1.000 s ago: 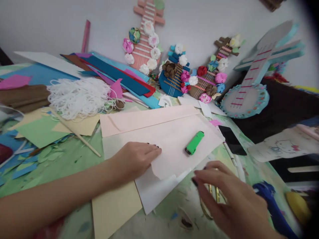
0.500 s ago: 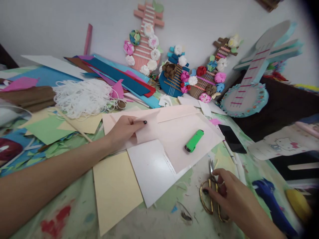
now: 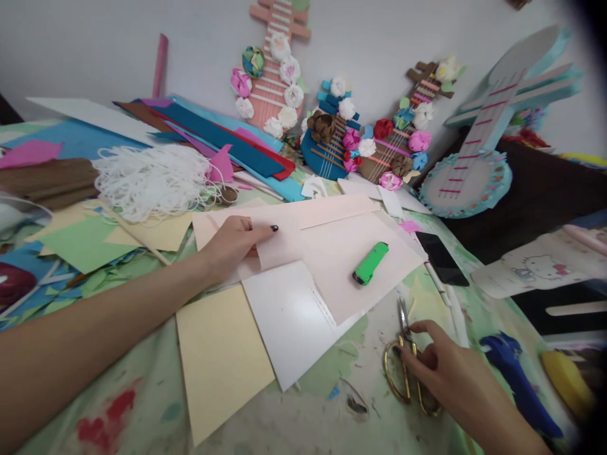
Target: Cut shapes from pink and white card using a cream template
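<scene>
My left hand (image 3: 234,246) pinches a folded-over flap of the pale pink sheet (image 3: 341,278) between thumb and fingers. Under that sheet lies a glossy white sheet (image 3: 287,322), and a cream sheet (image 3: 222,360) is nearer me. On the pink sheet rests a green box cutter (image 3: 371,263). At the right, my right hand (image 3: 441,366) has its thumb on the gold-handled scissors (image 3: 403,344), the other fingers curled on the far side. The scissors' blades point away from me, close to the tabletop.
Paper-flower-trimmed craft guitars (image 3: 327,145) stand against the wall. White cord (image 3: 152,180) is heaped at left beside coloured paper sheets (image 3: 227,139). A phone (image 3: 441,258), a blue tool (image 3: 516,379) and a yellow round object (image 3: 566,379) lie at right.
My right thumb has slid up along the scissors, which have shifted slightly right. My left hand keeps its pinch on the pink sheet. The view has tilted a little downward.
</scene>
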### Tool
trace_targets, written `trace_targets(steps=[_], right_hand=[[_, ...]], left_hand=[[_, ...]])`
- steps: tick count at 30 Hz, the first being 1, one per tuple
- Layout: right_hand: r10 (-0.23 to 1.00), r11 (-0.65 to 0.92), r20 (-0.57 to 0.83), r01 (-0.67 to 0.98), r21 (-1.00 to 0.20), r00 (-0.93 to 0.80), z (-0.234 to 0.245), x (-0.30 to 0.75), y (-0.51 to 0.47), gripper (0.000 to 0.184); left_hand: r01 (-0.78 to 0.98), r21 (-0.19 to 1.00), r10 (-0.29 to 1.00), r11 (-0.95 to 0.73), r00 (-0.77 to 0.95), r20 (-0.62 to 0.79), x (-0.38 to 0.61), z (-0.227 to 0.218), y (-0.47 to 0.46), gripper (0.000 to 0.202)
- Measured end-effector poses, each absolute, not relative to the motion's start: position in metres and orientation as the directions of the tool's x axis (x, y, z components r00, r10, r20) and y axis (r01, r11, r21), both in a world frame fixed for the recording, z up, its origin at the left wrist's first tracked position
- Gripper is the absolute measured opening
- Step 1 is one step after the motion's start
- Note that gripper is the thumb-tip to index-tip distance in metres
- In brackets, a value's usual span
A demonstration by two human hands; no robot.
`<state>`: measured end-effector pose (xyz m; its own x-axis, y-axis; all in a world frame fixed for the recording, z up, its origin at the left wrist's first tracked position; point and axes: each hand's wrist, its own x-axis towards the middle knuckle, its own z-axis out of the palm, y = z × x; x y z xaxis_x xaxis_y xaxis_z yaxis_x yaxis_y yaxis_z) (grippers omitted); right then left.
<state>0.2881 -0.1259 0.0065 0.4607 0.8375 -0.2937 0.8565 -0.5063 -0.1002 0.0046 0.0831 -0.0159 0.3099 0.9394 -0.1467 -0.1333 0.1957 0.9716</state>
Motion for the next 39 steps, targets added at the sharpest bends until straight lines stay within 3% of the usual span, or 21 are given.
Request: trace_targets(steps=[8, 14, 21, 23, 26, 28, 34, 39], right_hand=[[0.842, -0.518, -0.186, 0.855, -0.017, 0.507, -0.001, 0.288, -0.132, 0.048], [0.884, -0.455, -0.173, 0.885, -0.096, 0.435, -0.007, 0.290, -0.142, 0.045], [0.865, -0.494, -0.144, 0.866, -0.075, 0.481, -0.001, 0.286, -0.142, 0.041], [0.855, -0.516, -0.167, 0.839, -0.170, 0.492, -0.001, 0.292, -0.142, 0.043], [0.816, -0.570, -0.234, 0.667, -0.480, 0.529, -0.002, 0.305, -0.150, 0.051], [0.809, -0.562, -0.272, 0.547, -0.621, 0.522, 0.000, 0.312, -0.159, 0.049], [0.888, -0.407, -0.260, 0.385, -0.829, 0.380, 0.029, 0.290, -0.148, 0.042], [0.976, -0.204, -0.180, 0.215, -0.955, 0.126, 0.034, 0.258, -0.088, 0.042]], left_hand=[[-0.150, 0.969, 0.938, 0.196, 0.315, -0.141, 0.004, -0.019, 0.085, 0.027], [-0.150, 0.973, 0.946, 0.176, 0.299, -0.125, 0.002, -0.023, 0.088, 0.027], [-0.154, 0.977, 0.949, 0.148, 0.301, -0.096, 0.000, -0.024, 0.089, 0.025], [-0.142, 0.981, 0.950, 0.133, 0.301, -0.086, 0.000, -0.024, 0.089, 0.023], [-0.111, 0.988, 0.956, 0.107, 0.286, -0.071, -0.001, -0.026, 0.091, 0.021], [-0.084, 0.992, 0.963, 0.089, 0.261, -0.064, -0.001, -0.028, 0.093, 0.020], [0.006, 0.999, 0.980, 0.050, 0.191, -0.050, -0.001, -0.029, 0.095, 0.019], [0.069, 0.997, 0.984, 0.016, 0.173, -0.028, -0.002, -0.028, 0.093, 0.023]])
